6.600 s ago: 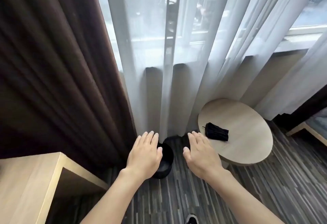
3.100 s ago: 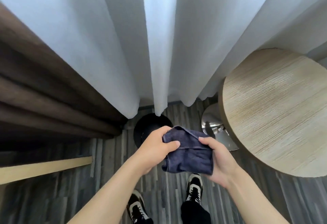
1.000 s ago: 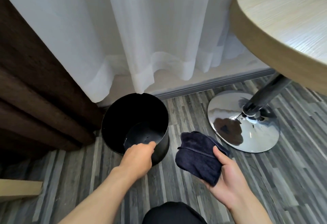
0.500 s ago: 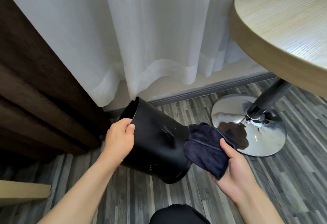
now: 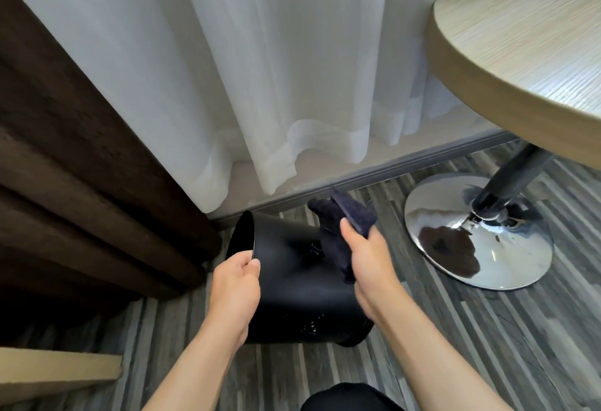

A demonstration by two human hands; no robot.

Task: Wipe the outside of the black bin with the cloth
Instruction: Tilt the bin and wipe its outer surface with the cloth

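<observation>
Bin (image 5: 292,284), black and round, lies tipped over with its long axis running from the open mouth at upper left, facing the brown curtain (image 5: 74,163), to the closed base at lower right near the floor (image 5: 487,329). Left hand (image 5: 235,287) is clamped on the near rim at the mouth, thumb on the outer wall; the fingers go inside and are hidden. Right hand (image 5: 367,264) is closed around a dark blue cloth (image 5: 341,225), which is pressed against the upper side of the bin's wall, one loose corner sticking up past the thumb. Whether the base touches the floor cannot be told, as the right forearm covers part of it. Pale flecks show on the wall, too small to make out. White sheer curtain (image 5: 292,69) hangs just behind the bin, its hem above a grey skirting. To the right, apart from the bin, stands the chrome foot (image 5: 478,232) of a round bench (image 5: 527,46), whose top is cut off by the frame. Striped floor between bin and foot lies open. A pale wooden edge (image 5: 58,368) juts in at lower left
</observation>
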